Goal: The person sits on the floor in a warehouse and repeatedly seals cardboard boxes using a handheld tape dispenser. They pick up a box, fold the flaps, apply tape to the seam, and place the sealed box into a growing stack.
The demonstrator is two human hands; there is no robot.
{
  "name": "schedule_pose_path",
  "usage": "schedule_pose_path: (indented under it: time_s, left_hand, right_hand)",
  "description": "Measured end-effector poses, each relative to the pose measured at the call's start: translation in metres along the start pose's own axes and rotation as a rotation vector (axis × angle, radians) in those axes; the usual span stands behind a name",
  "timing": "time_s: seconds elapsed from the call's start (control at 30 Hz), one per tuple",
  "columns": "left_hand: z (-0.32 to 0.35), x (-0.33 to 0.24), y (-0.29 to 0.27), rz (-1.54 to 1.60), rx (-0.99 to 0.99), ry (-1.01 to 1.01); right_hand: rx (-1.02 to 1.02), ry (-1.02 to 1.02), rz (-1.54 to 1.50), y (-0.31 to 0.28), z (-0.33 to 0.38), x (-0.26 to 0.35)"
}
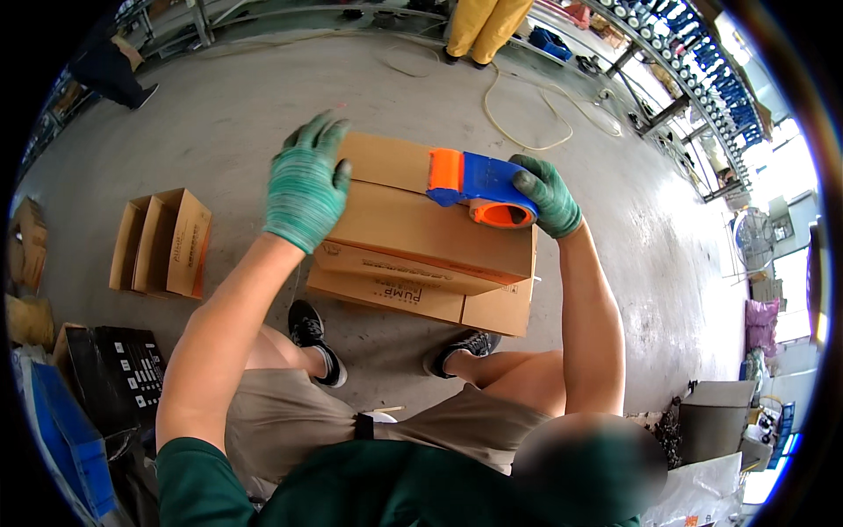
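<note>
Tape dispenser (489, 178), gripped at its right end by the curled fingers of the right hand (550, 197), likely stiff, light and best held there, is above the carton's (399, 224) right half, the left hand (306, 193), fingers extended, seemingly empty, by its far-left edge.

1. Head view: one wide fisheye, worn upright, looking steeply down from above
2. Top edge faces forward across the floor (395, 97); lower edge takes in the wearer's green shirt (369, 483)
3. Cardboard box (413, 220) near and central; straight edges bow toward the dark round rim
</note>
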State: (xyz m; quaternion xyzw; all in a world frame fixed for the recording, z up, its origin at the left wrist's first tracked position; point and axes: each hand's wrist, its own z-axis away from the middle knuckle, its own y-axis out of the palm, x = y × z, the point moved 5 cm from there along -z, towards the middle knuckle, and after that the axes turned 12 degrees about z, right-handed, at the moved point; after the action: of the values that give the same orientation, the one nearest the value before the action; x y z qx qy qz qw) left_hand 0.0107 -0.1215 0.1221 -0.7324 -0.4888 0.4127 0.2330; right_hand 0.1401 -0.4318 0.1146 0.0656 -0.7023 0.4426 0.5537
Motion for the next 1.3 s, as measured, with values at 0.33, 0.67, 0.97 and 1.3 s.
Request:
schedule_pose_path:
  time_s: [0.33,0.67,0.97,1.3]
  left_hand:
    - [0.025,-0.065,0.061,1.760,0.369,-1.228]
    - [0.014,-0.082,0.081,1.569,0.390,-1.115]
    - [-0.005,0.049,0.017,0.403,-0.032,-0.484]
    - [0.049,0.119,0.043,1.405,-0.234,-1.075]
  right_hand:
    - [-0.016,-0.050,-0.175,0.003,-0.002,-0.014]
    - [-0.014,-0.051,-0.159,0.002,0.000,-0.010]
    - [0.118,0.015,0.073,0.007,-0.007,0.013]
    - [0.115,0.016,0.266,0.020,-0.025,0.040]
